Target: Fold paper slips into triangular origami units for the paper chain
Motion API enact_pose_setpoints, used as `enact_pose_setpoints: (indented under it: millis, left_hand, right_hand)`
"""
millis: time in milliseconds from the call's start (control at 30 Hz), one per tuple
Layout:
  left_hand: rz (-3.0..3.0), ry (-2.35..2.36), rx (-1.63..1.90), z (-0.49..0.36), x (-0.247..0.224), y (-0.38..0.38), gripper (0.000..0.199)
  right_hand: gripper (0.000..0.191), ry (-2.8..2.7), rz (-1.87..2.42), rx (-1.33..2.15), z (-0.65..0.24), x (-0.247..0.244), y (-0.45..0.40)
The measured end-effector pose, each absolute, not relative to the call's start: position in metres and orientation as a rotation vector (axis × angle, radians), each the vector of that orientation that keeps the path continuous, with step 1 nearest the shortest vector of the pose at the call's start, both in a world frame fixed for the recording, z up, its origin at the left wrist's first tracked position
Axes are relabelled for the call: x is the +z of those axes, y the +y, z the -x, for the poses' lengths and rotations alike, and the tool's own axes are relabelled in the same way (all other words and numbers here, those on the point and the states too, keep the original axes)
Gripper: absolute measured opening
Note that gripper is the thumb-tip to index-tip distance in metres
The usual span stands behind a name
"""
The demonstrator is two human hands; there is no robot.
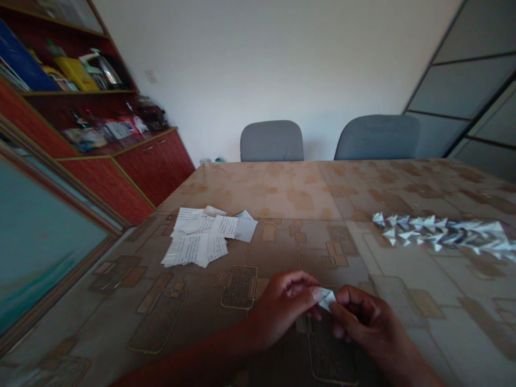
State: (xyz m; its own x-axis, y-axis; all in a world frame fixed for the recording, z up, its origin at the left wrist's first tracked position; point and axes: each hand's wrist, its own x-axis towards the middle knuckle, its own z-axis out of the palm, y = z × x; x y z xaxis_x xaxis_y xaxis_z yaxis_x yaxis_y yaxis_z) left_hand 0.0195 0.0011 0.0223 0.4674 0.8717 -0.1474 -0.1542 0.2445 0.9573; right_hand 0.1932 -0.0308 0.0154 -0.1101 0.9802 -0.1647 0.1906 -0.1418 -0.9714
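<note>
Between my two hands is a small folded piece of white paper (327, 299) with a pointed top and dark print on it. My left hand (287, 301) pinches its left side between thumb and fingers. On the other side, my right hand (360, 318) grips its lower right edge. Both hands are above the table near its front. Left of centre lies a loose pile of printed paper pieces (197, 236). At the right, folded paper pieces with pointed tips (439, 232) are lined up in rows.
The patterned table (290, 188) reaches to the far wall side. Two grey chairs (271, 141) stand behind its far edge. A red-brown cabinet (149, 166) with shelves of items is at the left, and grey panels (463, 86) stand at the right.
</note>
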Motion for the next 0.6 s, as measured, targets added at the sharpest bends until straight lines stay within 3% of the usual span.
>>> enact_pose_setpoints:
  millis: [133,600]
  left_hand:
    - [-1.208,0.821,0.791,-0.019,0.022,-0.001,0.04]
    - [-1.209,0.897,0.728,-0.019,0.012,-0.002,0.022]
  right_hand:
    - [0.046,-1.359,1.397,1.327,-0.193,0.017,-0.03]
    - [0.037,-1.327,1.411,1.301,-0.19,0.009,-0.031]
